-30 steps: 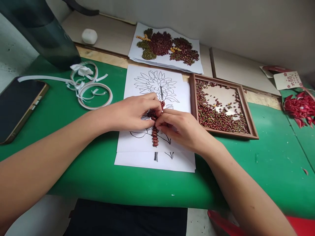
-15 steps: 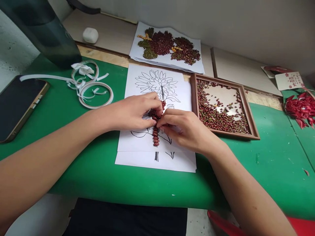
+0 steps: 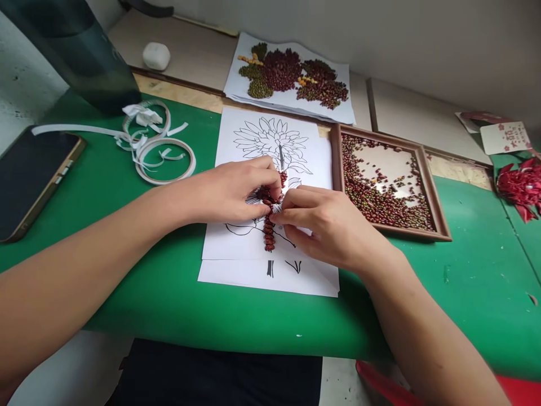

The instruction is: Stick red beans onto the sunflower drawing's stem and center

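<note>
A sheet of white paper (image 3: 215, 237) with a line drawing of a flower lies in front of me. Dark red beans (image 3: 269, 237) form a column along the drawn stem, with smaller red beans higher up. My left hand (image 3: 240, 192) rests on the sheet from the left, its thumb and curled forefinger closed about the beans at mid-stem. From the right, my right hand (image 3: 323, 223) is closed in a pinch against the same spot. Its fingertips touch the beans, and whatever lies between them is hidden.
A brown wooden frame (image 3: 439, 217) holding loose red and green beans stands to the right. Behind is a bean picture on paper (image 3: 236, 90). Left are tape rolls (image 3: 192, 163), a phone (image 3: 34, 175) and a dark bottle (image 3: 84, 62). A white case (image 3: 156, 56) sits farther back.
My right hand has shifted slightly at the beans, its fingers turned a little. The left hand stays on the stem. The whole view has moved slightly.
</note>
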`<state>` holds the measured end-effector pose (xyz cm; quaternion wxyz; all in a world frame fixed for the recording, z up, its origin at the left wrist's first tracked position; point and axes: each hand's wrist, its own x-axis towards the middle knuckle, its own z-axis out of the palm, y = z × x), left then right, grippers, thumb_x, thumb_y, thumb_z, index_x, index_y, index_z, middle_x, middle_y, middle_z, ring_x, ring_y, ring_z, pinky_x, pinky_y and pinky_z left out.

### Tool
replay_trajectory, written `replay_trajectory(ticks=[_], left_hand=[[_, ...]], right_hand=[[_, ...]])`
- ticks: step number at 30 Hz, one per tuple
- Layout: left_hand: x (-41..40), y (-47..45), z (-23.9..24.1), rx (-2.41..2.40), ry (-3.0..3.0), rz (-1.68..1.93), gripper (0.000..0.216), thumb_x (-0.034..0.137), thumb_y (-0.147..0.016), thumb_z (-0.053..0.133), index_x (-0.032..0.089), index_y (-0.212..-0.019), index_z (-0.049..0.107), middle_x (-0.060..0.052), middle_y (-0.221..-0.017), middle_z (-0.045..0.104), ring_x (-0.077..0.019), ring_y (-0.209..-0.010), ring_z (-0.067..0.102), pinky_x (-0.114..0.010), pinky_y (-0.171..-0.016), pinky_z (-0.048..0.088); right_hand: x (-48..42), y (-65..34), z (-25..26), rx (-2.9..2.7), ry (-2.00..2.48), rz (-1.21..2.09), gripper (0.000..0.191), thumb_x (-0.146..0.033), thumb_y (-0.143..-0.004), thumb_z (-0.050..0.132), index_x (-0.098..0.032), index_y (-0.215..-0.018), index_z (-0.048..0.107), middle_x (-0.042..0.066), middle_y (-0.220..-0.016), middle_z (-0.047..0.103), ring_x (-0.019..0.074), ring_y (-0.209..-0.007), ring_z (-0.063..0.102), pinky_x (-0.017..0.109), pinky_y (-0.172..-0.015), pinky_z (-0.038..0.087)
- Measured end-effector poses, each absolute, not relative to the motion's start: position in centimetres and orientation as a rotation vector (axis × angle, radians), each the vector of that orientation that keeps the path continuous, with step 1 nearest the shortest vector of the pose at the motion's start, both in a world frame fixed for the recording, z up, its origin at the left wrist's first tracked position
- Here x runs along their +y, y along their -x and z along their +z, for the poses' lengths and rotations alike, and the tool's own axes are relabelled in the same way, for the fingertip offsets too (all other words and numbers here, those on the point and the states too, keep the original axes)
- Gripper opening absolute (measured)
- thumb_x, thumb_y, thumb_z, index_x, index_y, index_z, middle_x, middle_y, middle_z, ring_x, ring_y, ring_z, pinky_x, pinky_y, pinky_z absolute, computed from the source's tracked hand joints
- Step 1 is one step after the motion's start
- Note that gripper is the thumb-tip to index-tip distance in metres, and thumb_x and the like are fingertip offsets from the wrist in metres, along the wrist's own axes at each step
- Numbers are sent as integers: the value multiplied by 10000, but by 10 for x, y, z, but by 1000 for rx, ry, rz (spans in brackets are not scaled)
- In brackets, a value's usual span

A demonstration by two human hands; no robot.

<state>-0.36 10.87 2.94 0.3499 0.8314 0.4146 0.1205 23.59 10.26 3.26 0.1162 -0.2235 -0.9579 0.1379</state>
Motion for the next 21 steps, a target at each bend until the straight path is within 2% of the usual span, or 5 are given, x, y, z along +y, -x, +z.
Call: replay_trajectory(ticks=[4,10,17,21], left_hand=[[109,4,29,1070,-2163,324,165,273,-913,632,250,-1073,664,-27,-1191,619,-190,-958,627,-315,-778,456],[108,5,29,1069,-2172,315,158,311,-947,610,265,-1086,669,-32,-1193,614,-196,-948,628,-328,-764,462],[109,4,25,1104,-2150,339,262,450,-902,727,263,-1071,657,-31,-1192,598,-206,-950,624,-335,-755,477],[107,3,27,1100,-2166,346,228,435,-928,731,261,-1052,651,-19,-1170,597,-178,-895,611,-326,-723,466]], right_hand=[[101,-234,34,-2828,658,344,276,-74,-943,563,-185,-980,813,80,-918,729,216,-821,651,342,-676,455],[104,-239,30,-2536,657,556,300,-55,-912,580,-218,-1061,783,48,-961,730,174,-805,668,305,-670,483],[108,-238,28,-2232,838,394,261,-84,-938,603,-254,-1023,783,35,-880,689,160,-720,628,328,-641,497],[111,-239,26,-2131,902,320,266,-93,-943,593,-256,-1055,771,29,-865,677,147,-675,590,337,-632,507]])
